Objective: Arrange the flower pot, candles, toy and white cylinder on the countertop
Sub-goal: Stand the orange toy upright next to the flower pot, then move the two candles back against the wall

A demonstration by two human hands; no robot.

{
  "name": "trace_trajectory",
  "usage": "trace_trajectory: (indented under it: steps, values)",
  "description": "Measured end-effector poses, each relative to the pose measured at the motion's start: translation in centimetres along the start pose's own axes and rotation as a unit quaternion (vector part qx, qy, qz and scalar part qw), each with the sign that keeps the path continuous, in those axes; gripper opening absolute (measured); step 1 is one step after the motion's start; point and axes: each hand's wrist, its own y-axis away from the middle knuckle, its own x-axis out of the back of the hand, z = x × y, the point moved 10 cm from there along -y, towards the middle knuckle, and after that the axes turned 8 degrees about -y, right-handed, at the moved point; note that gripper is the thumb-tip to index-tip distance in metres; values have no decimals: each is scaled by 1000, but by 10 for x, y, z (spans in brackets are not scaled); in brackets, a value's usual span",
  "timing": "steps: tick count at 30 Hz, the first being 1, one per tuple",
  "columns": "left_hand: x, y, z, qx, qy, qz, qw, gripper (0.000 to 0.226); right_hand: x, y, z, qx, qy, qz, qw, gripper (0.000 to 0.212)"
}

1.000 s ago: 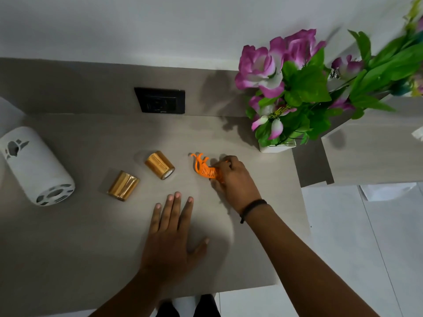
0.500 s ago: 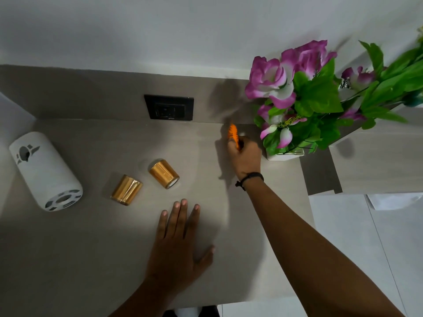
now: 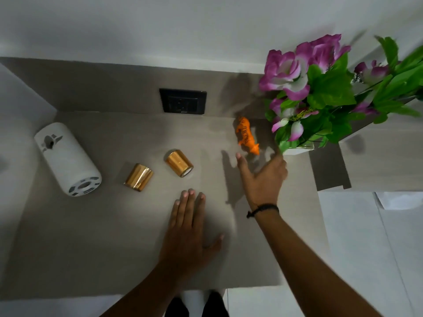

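Observation:
An orange tiger toy (image 3: 246, 135) stands on the grey countertop (image 3: 91, 225) beside the white flower pot (image 3: 299, 149) with purple flowers and green leaves. My right hand (image 3: 263, 179) hovers just below the toy, fingers spread, holding nothing. Flat on the counter rests my left hand (image 3: 190, 227), palm down. Two gold candles (image 3: 139, 177) (image 3: 179, 163) lie on their sides left of centre. A white cylinder (image 3: 68, 159) with cut-out holes lies on its side at the far left.
A black wall socket (image 3: 183, 101) sits in the backsplash behind the counter. A lower wooden surface (image 3: 384, 163) adjoins on the right, under the flower leaves. White floor tiles show at the lower right past the counter's edge.
My right hand carried the orange toy up to the back right next to the flower pot, let it go and drew back. The left hand stayed flat.

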Motion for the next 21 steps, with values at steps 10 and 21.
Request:
trace_trajectory:
  steps: [10, 21]
  values:
    - [103, -53, -149, 240, 22, 36, 970, 76, -120, 61, -95, 68, 48, -296, 951, 69]
    - [90, -107, -177, 313, 153, 9, 937, 49, -145, 23, -86, 42, 36, -282, 958, 62]
